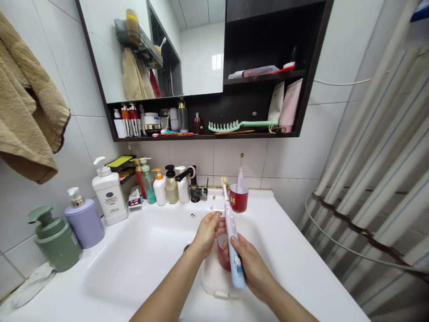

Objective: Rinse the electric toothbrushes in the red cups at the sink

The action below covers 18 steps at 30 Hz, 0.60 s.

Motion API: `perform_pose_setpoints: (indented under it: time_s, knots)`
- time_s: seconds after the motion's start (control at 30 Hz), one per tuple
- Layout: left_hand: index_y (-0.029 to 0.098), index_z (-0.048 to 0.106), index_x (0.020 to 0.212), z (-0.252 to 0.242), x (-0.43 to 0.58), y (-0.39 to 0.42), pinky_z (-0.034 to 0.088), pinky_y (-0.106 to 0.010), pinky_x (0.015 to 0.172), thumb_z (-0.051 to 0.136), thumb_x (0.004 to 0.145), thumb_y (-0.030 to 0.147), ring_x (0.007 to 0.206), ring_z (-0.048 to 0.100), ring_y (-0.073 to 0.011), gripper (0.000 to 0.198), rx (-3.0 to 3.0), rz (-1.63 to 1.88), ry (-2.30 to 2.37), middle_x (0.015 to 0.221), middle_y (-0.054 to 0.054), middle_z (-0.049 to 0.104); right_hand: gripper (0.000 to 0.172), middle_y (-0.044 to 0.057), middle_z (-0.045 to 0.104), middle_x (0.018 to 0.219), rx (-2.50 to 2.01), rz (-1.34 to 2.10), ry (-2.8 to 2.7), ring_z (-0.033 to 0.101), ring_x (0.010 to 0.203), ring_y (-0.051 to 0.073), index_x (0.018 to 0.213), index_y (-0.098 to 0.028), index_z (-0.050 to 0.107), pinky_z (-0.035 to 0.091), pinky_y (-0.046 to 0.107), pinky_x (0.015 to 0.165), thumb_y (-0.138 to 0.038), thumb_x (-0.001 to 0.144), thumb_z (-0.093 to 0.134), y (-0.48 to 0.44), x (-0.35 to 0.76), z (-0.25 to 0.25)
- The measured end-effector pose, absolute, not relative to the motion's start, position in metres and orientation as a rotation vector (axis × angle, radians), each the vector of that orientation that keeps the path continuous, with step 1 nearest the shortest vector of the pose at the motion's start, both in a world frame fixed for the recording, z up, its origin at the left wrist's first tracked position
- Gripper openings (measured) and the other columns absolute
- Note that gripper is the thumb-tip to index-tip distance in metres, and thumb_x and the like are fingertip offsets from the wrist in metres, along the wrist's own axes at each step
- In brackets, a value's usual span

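Note:
An electric toothbrush (236,264), pink above and light blue with a cartoon print below, is held upright over the sink by my right hand (253,264). Its brush head points up and away. Close beside its upper handle, my left hand (206,232) has its fingers curled in; whether anything is between them is hidden. Below the hands, a red cup (222,258) is partly covered by the toothbrush and fingers. It is in or over a pale box-like container (209,281) with a front clip, inside the white sink (134,264).
Behind stands another red cup (238,203) holding a second electric toothbrush (240,181). A black faucet (193,185) and several pump bottles (111,197) line the back and left. Overhead hangs a mirrored cabinet (201,137) with a green hairbrush (224,127). White pipes (365,147) rise at right.

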<state>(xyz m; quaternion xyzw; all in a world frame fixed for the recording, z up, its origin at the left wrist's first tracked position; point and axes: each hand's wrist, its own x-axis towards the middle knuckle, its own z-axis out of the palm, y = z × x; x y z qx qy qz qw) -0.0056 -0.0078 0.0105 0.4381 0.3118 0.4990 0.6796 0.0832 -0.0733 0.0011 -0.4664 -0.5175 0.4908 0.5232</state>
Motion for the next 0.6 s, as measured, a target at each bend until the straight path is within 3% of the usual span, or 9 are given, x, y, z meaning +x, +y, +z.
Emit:
perform_pose_setpoints:
  time_s: [0.13, 0.3, 0.47, 0.6]
  knots:
    - [0.017, 0.049, 0.073, -0.012, -0.013, -0.014, 0.036, -0.024, 0.063, 0.050, 0.059, 0.018, 0.067, 0.049, -0.0123, 0.014, 1.493, 1.233, 0.955, 0.071, -0.003, 0.053, 0.025, 0.001, 0.049, 0.068, -1.252, 0.842, -1.291, 0.047, 0.055, 0.010, 0.079, -0.016, 0.039, 0.038, 0.022, 0.053, -0.038, 0.070, 0.032, -0.039, 0.096, 0.005]
    - [0.020, 0.051, 0.074, -0.033, -0.014, -0.026, 0.031, -0.028, 0.070, 0.045, 0.054, 0.006, 0.076, 0.043, -0.0162, 0.026, 2.190, 0.977, 1.022, 0.078, -0.002, 0.050, 0.025, 0.003, 0.049, 0.061, -1.461, 0.613, -1.323, 0.046, 0.061, 0.016, 0.060, -0.015, 0.047, 0.035, 0.028, 0.059, -0.038, 0.063, 0.040, -0.014, 0.104, -0.020]
    - [0.017, 0.051, 0.067, -0.040, -0.007, -0.027, 0.031, -0.029, 0.066, 0.041, 0.055, 0.006, 0.075, 0.042, -0.0186, 0.019, 2.444, 0.759, 1.084, 0.076, -0.005, 0.049, 0.024, 0.008, 0.050, 0.077, -1.605, 0.465, -1.364, 0.046, 0.076, 0.019, 0.061, -0.014, 0.053, 0.032, 0.029, 0.068, -0.035, 0.062, 0.042, -0.016, 0.105, -0.034]
    - [0.017, 0.050, 0.061, -0.040, -0.004, -0.030, 0.032, -0.028, 0.061, 0.039, 0.057, 0.008, 0.071, 0.043, -0.0176, 0.015, 2.471, 0.718, 1.102, 0.072, -0.004, 0.049, 0.025, 0.008, 0.053, 0.077, -1.638, 0.398, -1.396, 0.048, 0.074, 0.018, 0.066, -0.014, 0.055, 0.034, 0.026, 0.067, -0.033, 0.065, 0.039, -0.022, 0.105, -0.032]
